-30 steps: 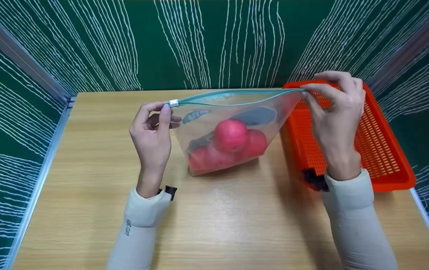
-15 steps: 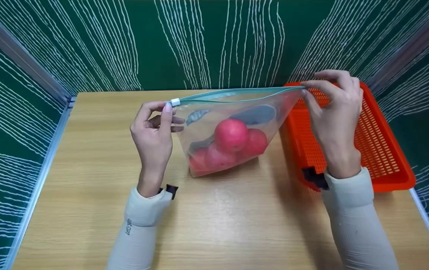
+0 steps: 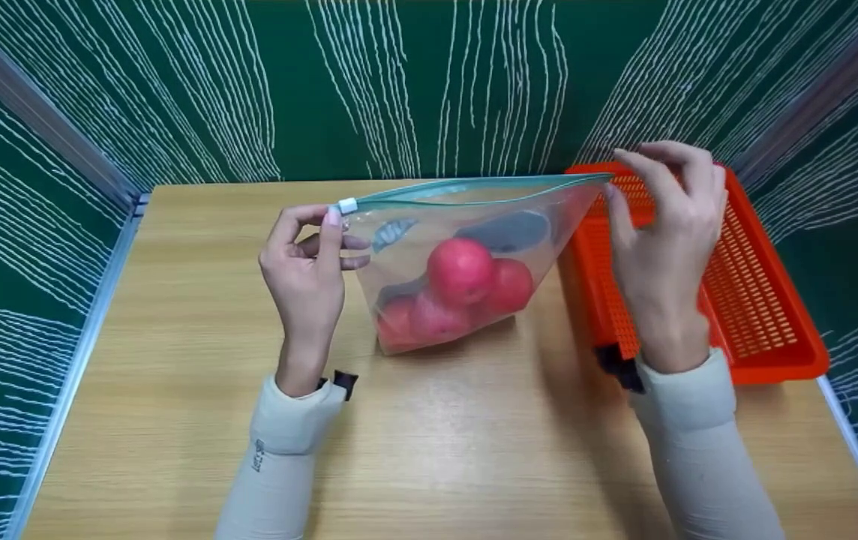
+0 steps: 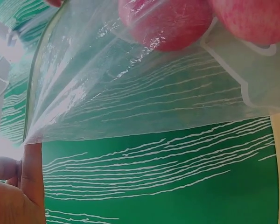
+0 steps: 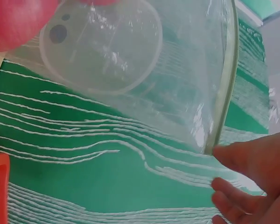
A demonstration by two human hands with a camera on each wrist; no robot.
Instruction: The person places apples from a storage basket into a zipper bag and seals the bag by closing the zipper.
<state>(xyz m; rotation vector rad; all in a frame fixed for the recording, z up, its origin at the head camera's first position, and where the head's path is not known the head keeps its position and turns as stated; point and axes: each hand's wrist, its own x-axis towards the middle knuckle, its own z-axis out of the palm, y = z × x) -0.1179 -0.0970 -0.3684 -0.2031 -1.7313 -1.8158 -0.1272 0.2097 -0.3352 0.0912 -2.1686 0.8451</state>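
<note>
A clear slider zip bag [image 3: 429,225] with a teal top strip stands tilted in the middle of the table, mouth edges slightly apart. Several red apples [image 3: 460,270] lie in its bottom; two show through the plastic in the left wrist view. My left hand [image 3: 305,274] pinches the top left corner between thumb and index finger, right at the white slider [image 3: 347,205]. At the top right corner my right hand [image 3: 665,232] has index finger and thumb spread apart. The right thumb tip is right at the corner in the right wrist view, with the other fingers off the bag.
An orange plastic basket [image 3: 811,349] with perforated walls stands on the right, partly under the right forearm. The wooden table [image 3: 196,420] is bounded by green panels [image 3: 429,90] with white wavy lines at the back and sides.
The right index finger has lifted off the bag's corner, and its pinch has loosened. The right forearm has shifted slightly left. The left hand keeps its pinch by the slider.
</note>
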